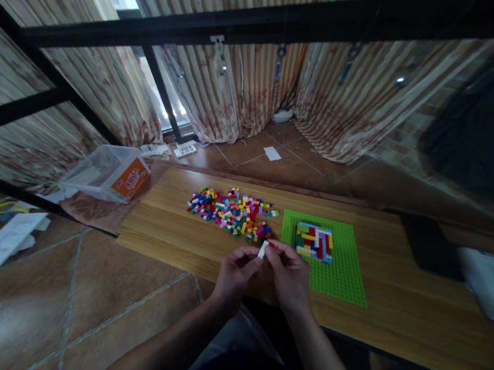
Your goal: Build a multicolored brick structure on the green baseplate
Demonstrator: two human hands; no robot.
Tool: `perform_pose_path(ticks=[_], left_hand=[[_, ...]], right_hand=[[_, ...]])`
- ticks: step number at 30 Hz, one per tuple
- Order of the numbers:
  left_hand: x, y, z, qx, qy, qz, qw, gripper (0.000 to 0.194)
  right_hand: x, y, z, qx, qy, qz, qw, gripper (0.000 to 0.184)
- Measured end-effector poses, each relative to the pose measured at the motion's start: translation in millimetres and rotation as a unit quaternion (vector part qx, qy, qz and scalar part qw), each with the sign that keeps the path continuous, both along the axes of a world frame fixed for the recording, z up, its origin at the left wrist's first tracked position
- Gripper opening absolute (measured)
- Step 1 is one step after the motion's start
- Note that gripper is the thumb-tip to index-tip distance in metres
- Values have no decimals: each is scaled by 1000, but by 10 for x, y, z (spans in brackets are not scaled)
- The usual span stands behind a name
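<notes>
My left hand (pixel 237 268) pinches a white brick (pixel 262 249) between thumb and fingers, over the near side of the wooden table. Close against it, my right hand (pixel 289 269) is closed with its fingertips at the white brick's other side. A small red brick (pixel 271 245) shows at the right fingertips; whether it is joined to the white one I cannot tell. Just beyond both hands spreads a pile of small coloured bricks (pixel 237 211). To the right lies a green baseplate (pixel 341 278), bearing a built block of multicoloured bricks (pixel 315 242).
The wooden table (pixel 162 225) runs across the view. A clear plastic bin (pixel 102 169) with an orange label stands on the tiled floor at left. A dark flat object (pixel 428 244) lies at the table's right. Black metal bars (pixel 238 32) with hanging clips cross above.
</notes>
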State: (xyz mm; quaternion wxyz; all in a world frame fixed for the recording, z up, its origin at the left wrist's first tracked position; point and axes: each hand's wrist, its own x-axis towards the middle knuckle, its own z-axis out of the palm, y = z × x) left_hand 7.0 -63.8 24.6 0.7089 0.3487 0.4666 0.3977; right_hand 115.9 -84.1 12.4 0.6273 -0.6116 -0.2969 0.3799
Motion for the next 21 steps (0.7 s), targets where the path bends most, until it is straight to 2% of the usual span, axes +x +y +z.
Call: perform_pose_path(ticks=[5,8,10,12,16,19,21], left_hand=[[-102,-49,-115,-74,-65,-20,995,25],[-177,-65,-153,-131,-107,-24,985,27],[-232,-47,-166,-150,-112,-2,982,28],[-285,-9,-172,-157,-102,27,982,29],[-352,68,-171,-135,-66,45,988,31],[-354,92,-174,-112,-42,43,992,34],[-340,100,-182,-101,-26,38,994,37]], right_hand=[[-49,-51,-123,-23,83,19,996,21],[-74,-68,-200,-47,78,45,995,23],[-49,-18,-214,-65,3,53,996,22],[9,100,-194,-63,-130,63,987,22],[140,472,-142,-29,-392,102,914,25],[176,690,-161,-45,-489,131,861,27],[175,734,-188,-50,-509,139,848,29]])
